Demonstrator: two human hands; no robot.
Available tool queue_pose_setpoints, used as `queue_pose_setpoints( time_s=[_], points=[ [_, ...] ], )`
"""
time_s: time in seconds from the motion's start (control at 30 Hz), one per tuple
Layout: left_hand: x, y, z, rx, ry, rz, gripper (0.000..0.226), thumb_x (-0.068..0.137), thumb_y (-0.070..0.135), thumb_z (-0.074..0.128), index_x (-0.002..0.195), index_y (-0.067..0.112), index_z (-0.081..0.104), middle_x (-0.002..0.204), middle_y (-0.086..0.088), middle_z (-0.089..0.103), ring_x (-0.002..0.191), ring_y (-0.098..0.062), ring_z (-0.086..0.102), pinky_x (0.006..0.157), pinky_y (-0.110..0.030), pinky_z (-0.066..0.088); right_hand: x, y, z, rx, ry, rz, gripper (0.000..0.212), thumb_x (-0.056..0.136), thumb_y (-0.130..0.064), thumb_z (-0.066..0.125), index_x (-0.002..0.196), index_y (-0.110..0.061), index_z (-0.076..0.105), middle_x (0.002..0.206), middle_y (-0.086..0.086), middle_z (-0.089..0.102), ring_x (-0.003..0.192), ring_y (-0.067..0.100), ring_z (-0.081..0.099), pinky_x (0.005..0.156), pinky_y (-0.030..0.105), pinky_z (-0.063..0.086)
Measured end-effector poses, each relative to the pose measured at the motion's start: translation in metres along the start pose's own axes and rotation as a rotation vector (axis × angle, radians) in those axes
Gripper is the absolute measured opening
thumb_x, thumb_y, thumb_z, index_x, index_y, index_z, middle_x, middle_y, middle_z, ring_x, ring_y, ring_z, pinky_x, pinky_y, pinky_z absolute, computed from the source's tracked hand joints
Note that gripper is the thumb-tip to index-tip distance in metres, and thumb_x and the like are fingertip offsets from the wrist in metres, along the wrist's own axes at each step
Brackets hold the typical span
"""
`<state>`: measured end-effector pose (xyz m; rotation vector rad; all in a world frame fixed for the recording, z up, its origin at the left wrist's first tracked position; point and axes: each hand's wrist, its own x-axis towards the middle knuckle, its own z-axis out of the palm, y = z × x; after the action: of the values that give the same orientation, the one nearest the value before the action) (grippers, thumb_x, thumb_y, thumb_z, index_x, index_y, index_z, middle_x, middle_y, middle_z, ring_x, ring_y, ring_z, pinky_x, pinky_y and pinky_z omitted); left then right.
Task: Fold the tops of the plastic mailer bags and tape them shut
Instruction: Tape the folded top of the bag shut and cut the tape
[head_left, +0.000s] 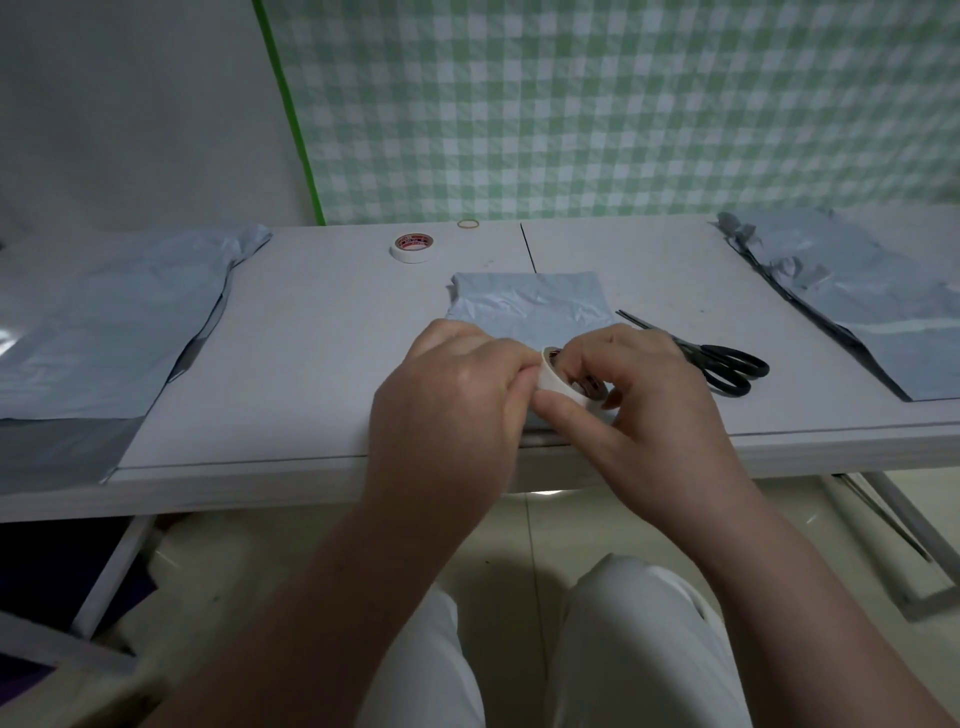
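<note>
mailer bag (530, 306): pale blue, middle of the table (311, 364), just beyond both hands; far end looks folded over, near end hidden behind the hands. no tape seen across it yet, so judged folded but not sealed.

tape roll (563, 382): white, tilted on edge, held above the near end of the bag. pinched by the right hand (644, 410), thumb under the rim, fingers closed over the far side. left hand (452, 405) closed against the roll's left face, fingertips curled at the rim, seemingly picking for the loose end; no free strip visible.

stage, as a judgement: pulling tape for this bag; cutting, sticking and the remaining bags still ahead.

scissors (711, 358): black handles, blades shut, flat on the table just right of the bag, untouched.

second tape roll (412, 248): flat, far side, left of centre. rubber band (468, 224): at the far edge.

stack of bags, left (104, 332): flat, overhanging the near edge, apparently unsealed.

pile of bags, right (852, 296): crumpled tops at the far end; sealed or not, cannot tell.
</note>
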<state>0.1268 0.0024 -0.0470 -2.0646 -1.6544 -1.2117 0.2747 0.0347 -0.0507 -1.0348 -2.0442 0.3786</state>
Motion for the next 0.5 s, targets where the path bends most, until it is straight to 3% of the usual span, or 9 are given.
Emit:
queue_pose_setpoints(
  time_s=[0.1,0.23,0.33,0.4,0.5],
  points=[
    [0.003,-0.003,-0.002,-0.014,-0.03,0.025,0.022,0.085,0.022,0.051,0.076,0.013,0.068,0.072,0.0,0.065,0.075,-0.022,0.058,0.065,-0.035,0.043,0.0,0.001,-0.003,0.084,-0.012,0.01,0.015,0.073,-0.052,0.058,0.072,-0.037,0.058,0.092,-0.019,0.057,0.094,0.011,0.051,0.079,0.011,0.035],
    [0.007,-0.005,-0.001,-0.171,-0.063,-0.096,0.017,0.084,0.02,0.048,0.078,0.013,0.063,0.073,0.008,0.06,0.071,-0.01,0.052,0.064,-0.028,0.043,0.003,-0.001,-0.009,0.506,-0.115,0.144,0.017,0.075,-0.047,0.066,0.072,-0.03,0.066,0.112,-0.011,0.06,0.112,0.003,0.055,0.086,0.024,0.045],
    [0.01,-0.004,0.001,-0.314,-0.135,-0.243,0.012,0.085,0.018,0.048,0.075,0.02,0.054,0.067,0.012,0.053,0.063,-0.003,0.048,0.059,-0.017,0.037,0.005,-0.002,-0.007,0.816,-0.226,0.237,0.015,0.083,-0.038,0.061,0.074,-0.028,0.068,0.116,-0.001,0.066,0.104,0.019,0.064,0.085,0.031,0.052],
    [0.012,-0.004,0.0,-0.384,-0.212,-0.347,0.021,0.091,0.015,0.05,0.072,0.022,0.051,0.064,0.006,0.054,0.058,-0.01,0.051,0.058,-0.023,0.04,0.008,-0.002,-0.006,0.881,-0.235,0.253,0.014,0.082,-0.035,0.064,0.075,-0.024,0.069,0.106,0.007,0.07,0.093,0.025,0.066,0.084,0.031,0.052],
    [0.016,-0.006,-0.006,-0.479,-0.263,-0.439,0.02,0.091,0.01,0.049,0.073,0.018,0.055,0.074,-0.015,0.061,0.071,-0.032,0.059,0.067,-0.041,0.046,0.015,-0.003,-0.01,0.809,-0.242,0.268,0.014,0.079,-0.031,0.067,0.067,-0.024,0.069,0.094,0.012,0.07,0.082,0.02,0.062,0.085,0.039,0.05]
  ],
)
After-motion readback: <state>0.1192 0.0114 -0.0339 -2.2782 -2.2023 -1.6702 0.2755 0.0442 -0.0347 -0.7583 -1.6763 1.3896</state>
